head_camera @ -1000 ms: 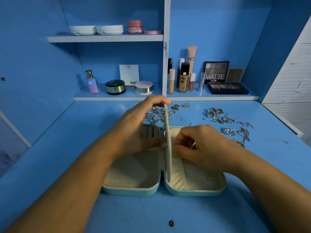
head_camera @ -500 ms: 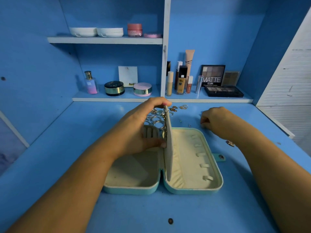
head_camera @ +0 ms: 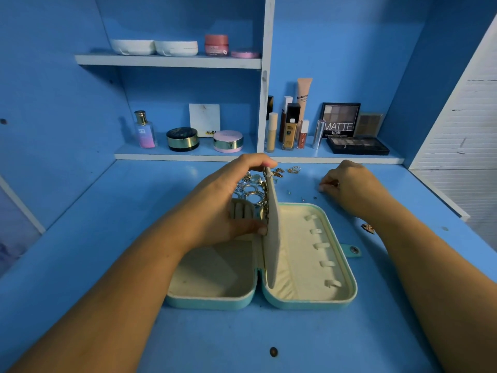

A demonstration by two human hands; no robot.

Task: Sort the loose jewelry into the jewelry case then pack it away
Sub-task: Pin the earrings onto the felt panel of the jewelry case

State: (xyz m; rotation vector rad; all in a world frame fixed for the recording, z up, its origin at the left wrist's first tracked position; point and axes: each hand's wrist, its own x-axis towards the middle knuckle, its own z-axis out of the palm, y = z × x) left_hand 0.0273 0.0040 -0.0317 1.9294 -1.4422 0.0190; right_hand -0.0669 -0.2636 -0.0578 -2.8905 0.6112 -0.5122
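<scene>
1. The blue table [head_camera: 80, 265] carries everything. A shelf [head_camera: 188, 156] runs along its 12 o'clock edge.
2. The jewelry case [head_camera: 209, 303] lies open at the table's centre. Its two cream-lined halves sit side by side, with the hinge running from 12 to 6 o'clock.
3. The left hand [head_camera: 228, 205] grasps the divider panel [head_camera: 274, 238]. The fingers hook over its top edge and the thumb presses its left face, so it stands upright over the hinge.
4. The right hand [head_camera: 349, 184] rests on the table at 2 o'clock from the case, its fingers curled down. Its grip may be pinching something tiny, but I cannot tell.
5. A cluster of rings [head_camera: 251, 188] lies at 12 o'clock, just behind the case's left half.
6. Gold earrings [head_camera: 293, 169] lie at 1 o'clock, beyond the panel's top.
7. One small ornament [head_camera: 368, 228] lies at 3 o'clock, just beside the right forearm.
</scene>
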